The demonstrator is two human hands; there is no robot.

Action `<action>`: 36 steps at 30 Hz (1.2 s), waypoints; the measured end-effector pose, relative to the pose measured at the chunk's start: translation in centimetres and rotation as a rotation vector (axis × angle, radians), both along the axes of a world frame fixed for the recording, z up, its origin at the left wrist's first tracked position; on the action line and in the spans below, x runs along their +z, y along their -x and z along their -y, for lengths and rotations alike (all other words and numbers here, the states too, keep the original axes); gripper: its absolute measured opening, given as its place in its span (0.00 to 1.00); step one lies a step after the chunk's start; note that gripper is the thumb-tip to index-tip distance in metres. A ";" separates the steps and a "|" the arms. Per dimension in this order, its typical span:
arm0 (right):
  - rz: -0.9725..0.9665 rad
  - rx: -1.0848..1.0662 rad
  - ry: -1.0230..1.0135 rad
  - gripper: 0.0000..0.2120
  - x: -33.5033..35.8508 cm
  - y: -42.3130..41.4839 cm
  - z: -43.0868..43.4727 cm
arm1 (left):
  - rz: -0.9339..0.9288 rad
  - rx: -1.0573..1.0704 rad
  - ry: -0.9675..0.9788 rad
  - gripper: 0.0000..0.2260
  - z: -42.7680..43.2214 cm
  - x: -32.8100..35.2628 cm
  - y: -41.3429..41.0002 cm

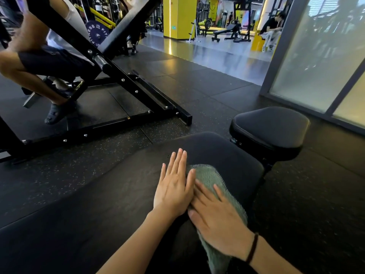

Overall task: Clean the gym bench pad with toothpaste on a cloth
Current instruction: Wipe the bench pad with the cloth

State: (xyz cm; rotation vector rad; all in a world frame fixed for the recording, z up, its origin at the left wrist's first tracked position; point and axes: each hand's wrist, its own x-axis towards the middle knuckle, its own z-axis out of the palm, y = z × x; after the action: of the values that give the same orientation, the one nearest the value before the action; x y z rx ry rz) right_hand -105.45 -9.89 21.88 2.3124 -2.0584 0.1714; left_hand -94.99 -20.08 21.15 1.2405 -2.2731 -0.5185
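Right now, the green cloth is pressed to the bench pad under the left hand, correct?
No. In the head view the green cloth is pressed to the bench pad under the right hand; the left hand lies flat beside it, mostly on bare pad.

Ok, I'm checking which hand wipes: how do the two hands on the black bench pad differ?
The left hand lies mostly on the bare black padded bench pad; the right hand presses the grey-green towelling cloth. The right wrist wears a dark band; the left wrist is bare. Both lie flat, fingers straight.
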 end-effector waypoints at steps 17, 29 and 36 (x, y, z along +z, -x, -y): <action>0.040 -0.052 -0.209 0.27 1.2 1.6 18.1 | -0.150 0.098 0.039 0.34 0.2 0.3 -0.1; 0.131 -0.133 -0.157 0.35 0.6 3.6 3.5 | 0.010 0.009 0.000 0.24 -0.3 0.8 -0.5; 0.155 -0.207 -0.177 0.28 1.0 5.8 4.3 | 0.115 0.030 -0.002 0.25 0.1 0.9 -0.5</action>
State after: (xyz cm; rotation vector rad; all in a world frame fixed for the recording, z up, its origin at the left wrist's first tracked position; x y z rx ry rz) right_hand -111.26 -14.21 22.87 2.2210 -2.4668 0.1718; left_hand -94.51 -20.16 22.04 1.3349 -2.3442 -0.4493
